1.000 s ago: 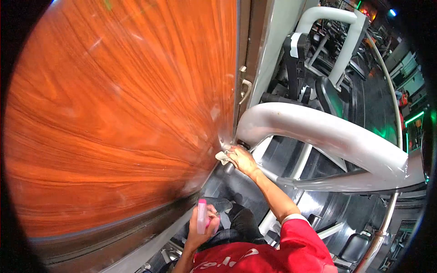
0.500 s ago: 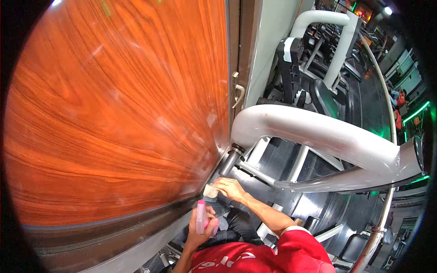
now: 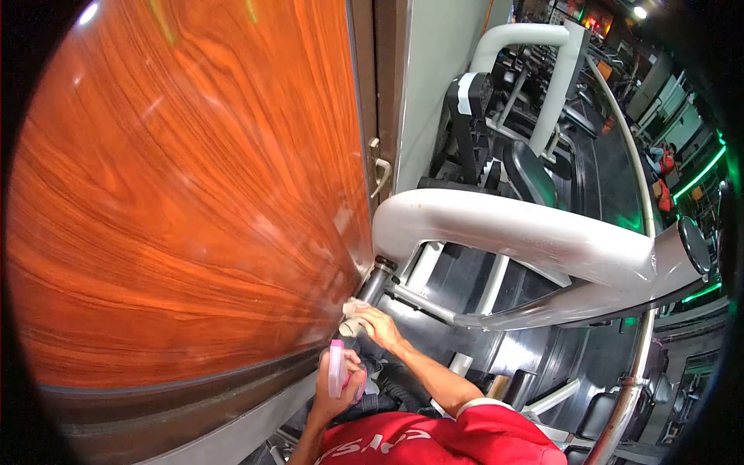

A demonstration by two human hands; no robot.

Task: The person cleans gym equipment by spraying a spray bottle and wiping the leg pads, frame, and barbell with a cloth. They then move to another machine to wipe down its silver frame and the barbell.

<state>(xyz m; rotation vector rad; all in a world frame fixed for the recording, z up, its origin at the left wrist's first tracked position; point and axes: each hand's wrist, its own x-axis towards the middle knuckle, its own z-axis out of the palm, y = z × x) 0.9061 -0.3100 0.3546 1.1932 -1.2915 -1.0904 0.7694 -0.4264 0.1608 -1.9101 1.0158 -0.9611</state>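
My left hand is closed round a clear and pink spray bottle, low in the view near the wooden panel. My right hand grips a pale cloth, with fingers bent over it. That cloth lies against the lower end of a dark metal peg, which sticks out from the thick white frame of a gym machine. Part of the cloth is covered by my right fingers, and the lower part of the bottle is partly hidden by my left hand.
A glossy wood-grain door panel fills the left side, close to both hands. Its handle is at the panel's right edge. More machines with black pads stand beyond. A long rail runs down the right.
My right hand has brought the cloth up against the dark peg; before, it was below the peg's end. The view has shifted slightly. My left hand still holds the spray bottle.
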